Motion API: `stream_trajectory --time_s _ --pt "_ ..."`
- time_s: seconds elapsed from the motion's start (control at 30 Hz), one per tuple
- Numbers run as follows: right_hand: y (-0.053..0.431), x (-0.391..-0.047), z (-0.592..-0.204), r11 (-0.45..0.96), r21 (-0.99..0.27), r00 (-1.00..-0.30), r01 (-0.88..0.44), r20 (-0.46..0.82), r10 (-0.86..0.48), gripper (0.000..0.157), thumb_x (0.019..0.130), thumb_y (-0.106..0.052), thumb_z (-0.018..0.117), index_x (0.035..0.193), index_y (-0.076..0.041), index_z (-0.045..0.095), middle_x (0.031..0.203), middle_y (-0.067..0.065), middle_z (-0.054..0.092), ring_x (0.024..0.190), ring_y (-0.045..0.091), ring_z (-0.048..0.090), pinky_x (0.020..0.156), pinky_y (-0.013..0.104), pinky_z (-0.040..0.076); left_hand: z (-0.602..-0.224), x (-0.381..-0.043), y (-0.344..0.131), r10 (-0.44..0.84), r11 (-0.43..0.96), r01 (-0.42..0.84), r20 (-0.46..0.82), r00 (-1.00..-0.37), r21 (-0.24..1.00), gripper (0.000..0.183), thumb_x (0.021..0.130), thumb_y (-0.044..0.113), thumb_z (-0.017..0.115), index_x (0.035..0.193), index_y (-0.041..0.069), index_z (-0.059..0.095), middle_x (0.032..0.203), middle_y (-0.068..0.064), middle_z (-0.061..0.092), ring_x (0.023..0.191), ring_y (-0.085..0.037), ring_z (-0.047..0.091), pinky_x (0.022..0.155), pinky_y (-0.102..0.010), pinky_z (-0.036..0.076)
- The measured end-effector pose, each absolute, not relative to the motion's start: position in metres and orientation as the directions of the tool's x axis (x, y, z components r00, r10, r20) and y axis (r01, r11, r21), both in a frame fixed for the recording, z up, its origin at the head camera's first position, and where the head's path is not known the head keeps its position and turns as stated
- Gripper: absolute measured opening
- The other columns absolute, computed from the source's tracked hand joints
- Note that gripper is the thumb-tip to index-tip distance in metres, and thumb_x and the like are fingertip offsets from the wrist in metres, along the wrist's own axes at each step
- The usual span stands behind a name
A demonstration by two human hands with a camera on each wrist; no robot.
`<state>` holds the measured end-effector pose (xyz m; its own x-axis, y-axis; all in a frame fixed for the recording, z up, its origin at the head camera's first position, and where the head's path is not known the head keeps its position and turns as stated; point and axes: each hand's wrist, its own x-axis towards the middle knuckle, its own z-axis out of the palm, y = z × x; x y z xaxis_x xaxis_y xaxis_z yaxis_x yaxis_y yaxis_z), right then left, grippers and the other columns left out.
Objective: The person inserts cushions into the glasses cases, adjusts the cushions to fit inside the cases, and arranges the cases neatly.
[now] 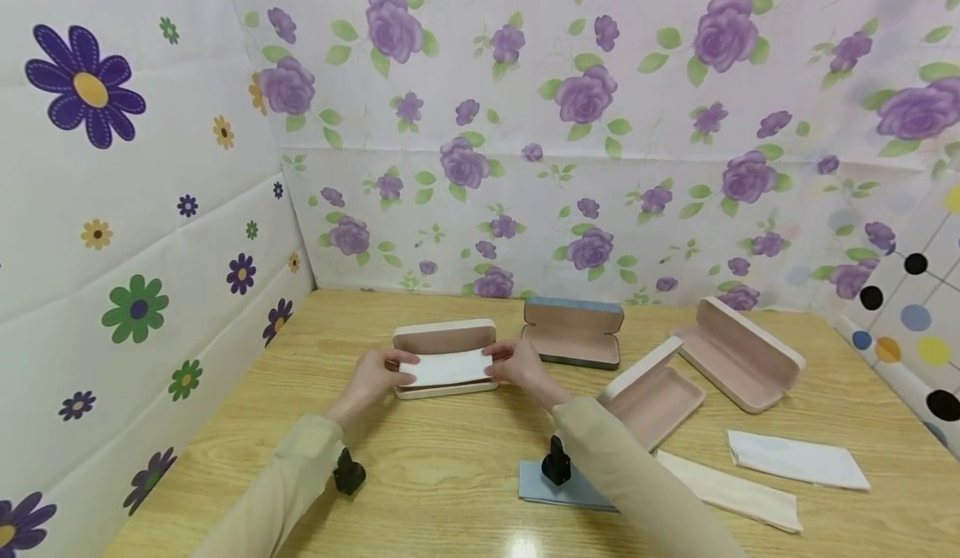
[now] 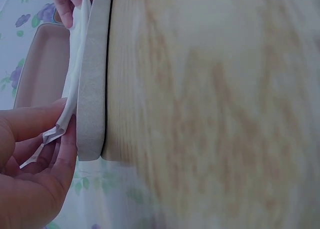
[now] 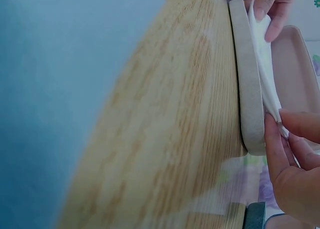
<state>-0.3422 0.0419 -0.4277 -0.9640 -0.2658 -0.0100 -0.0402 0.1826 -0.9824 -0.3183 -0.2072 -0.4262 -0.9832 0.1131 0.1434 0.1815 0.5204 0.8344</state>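
Observation:
An eyeglass case (image 1: 445, 338), pale outside with a pinkish lining, stands with its lid up on the wooden table. Over its lower half lies a folded white cloth (image 1: 446, 368). My left hand (image 1: 378, 376) pinches the cloth's left end between thumb and fingers, and my right hand (image 1: 517, 366) pinches the right end. In the left wrist view the cloth (image 2: 76, 64) sags slightly along the case's front wall (image 2: 94, 79). The right wrist view shows the right thumb on top of the cloth (image 3: 267, 74) and fingers beneath, right at the case rim.
A blue-grey case (image 1: 572, 337) stands open just right of the hands. Two more pale open cases, one near (image 1: 660, 400) and one farther right (image 1: 742, 358), lie beyond the right forearm. Folded cloths lie in front: blue (image 1: 536, 483), cream (image 1: 738, 495), white (image 1: 798, 460).

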Motion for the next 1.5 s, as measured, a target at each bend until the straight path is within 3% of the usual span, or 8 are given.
stream_trajectory --time_s 0.5,0.9,1.1,1.2,1.33,1.5 --pt "0.039 -0.342 -0.426 0.324 -0.939 -0.966 -0.111 0.026 -0.256 0.022 0.078 0.010 0.065 0.099 0.006 0.064 0.076 0.011 0.057 0.059 0.020 0.054 0.054 0.036 0.047 -0.426 -0.320 -0.205 0.136 0.590 0.218 0.171 -0.976 0.778 0.021 0.070 -0.002 0.074 0.091 -0.001 0.068 0.069 -0.003 0.056 0.060 -0.015 0.049 0.052 -0.027 0.042" --pt "0.039 -0.344 -0.426 0.428 -0.888 -0.972 -0.167 0.074 -0.224 0.024 0.075 0.008 0.068 0.099 0.005 0.066 0.089 0.014 0.061 0.075 0.019 0.052 0.057 0.026 0.043 -0.425 -0.319 -0.212 0.154 0.570 0.243 0.188 -0.970 0.785 0.022 0.069 -0.003 0.075 0.089 -0.004 0.067 0.078 -0.010 0.059 0.069 -0.019 0.055 0.055 -0.027 0.046" --pt "0.042 -0.343 -0.426 0.377 -0.911 -0.973 -0.169 0.094 -0.209 0.018 0.079 0.007 0.065 0.097 0.006 0.065 0.088 0.015 0.061 0.077 0.022 0.055 0.061 0.030 0.046 -0.421 -0.314 -0.218 0.103 0.519 0.218 0.193 -0.976 0.826 0.016 0.073 -0.003 0.072 0.087 -0.005 0.066 0.080 -0.013 0.059 0.064 -0.020 0.056 0.053 -0.036 0.049" --pt "0.044 -0.343 -0.425 0.346 -0.926 -0.981 -0.153 0.102 -0.163 0.015 0.082 0.003 0.064 0.096 0.006 0.063 0.087 0.014 0.060 0.076 0.022 0.056 0.065 0.033 0.048 -0.418 -0.312 -0.223 0.048 0.489 0.198 0.201 -0.979 0.850 0.016 0.076 0.001 0.071 0.089 -0.006 0.064 0.083 -0.014 0.058 0.063 -0.028 0.057 0.055 -0.042 0.050" --pt "0.045 -0.341 -0.420 0.290 -0.952 -0.992 -0.103 0.077 -0.100 0.019 0.085 -0.001 0.061 0.101 0.007 0.058 0.089 0.014 0.057 0.076 0.025 0.056 0.070 0.039 0.048 -0.414 -0.311 -0.226 -0.038 0.435 0.135 0.168 -0.985 0.890 0.032 0.079 0.013 0.071 0.101 -0.007 0.057 0.092 -0.017 0.054 0.077 -0.038 0.056 0.062 -0.044 0.051" --pt "0.042 -0.340 -0.423 0.200 -0.978 -0.998 -0.058 0.052 -0.035 0.031 0.086 -0.007 0.060 0.112 0.006 0.048 0.098 0.018 0.051 0.079 0.027 0.053 0.071 0.044 0.046 -0.415 -0.307 -0.217 -0.173 0.337 0.033 0.096 -0.980 0.941 0.064 0.078 0.037 0.070 0.120 -0.004 0.043 0.107 -0.019 0.047 0.091 -0.033 0.051 0.073 -0.044 0.048"
